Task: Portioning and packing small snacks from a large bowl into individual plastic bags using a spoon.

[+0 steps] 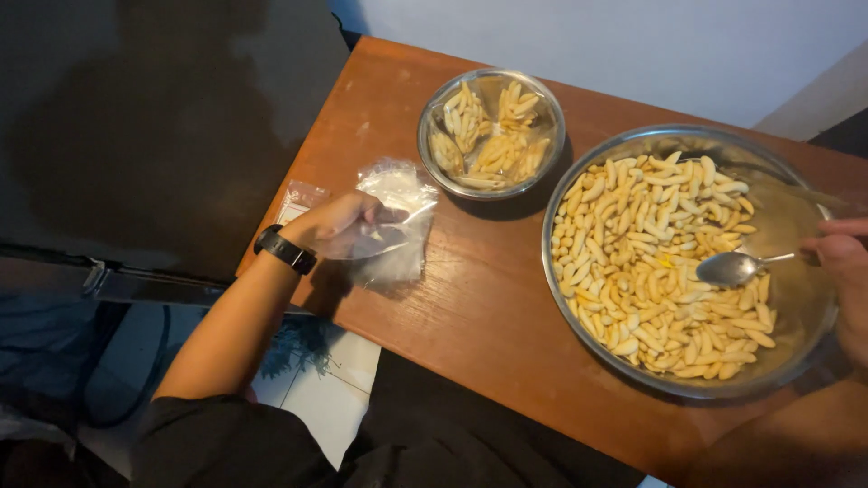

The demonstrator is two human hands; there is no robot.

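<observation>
Partly cropped, right hand [845, 271] fingers around a spoon [737, 267]; left hand [339, 224] fingers pinching clear bag [398, 212].

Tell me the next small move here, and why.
Probably pull one clear bag open with the left hand: it rests on the bag pile, while the right hand holds an empty spoon over the snack-filled big bowl.

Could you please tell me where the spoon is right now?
In the head view, the spoon is at the right, held by the right hand, with its bowl over the pale snack sticks in the large metal bowl.
</observation>
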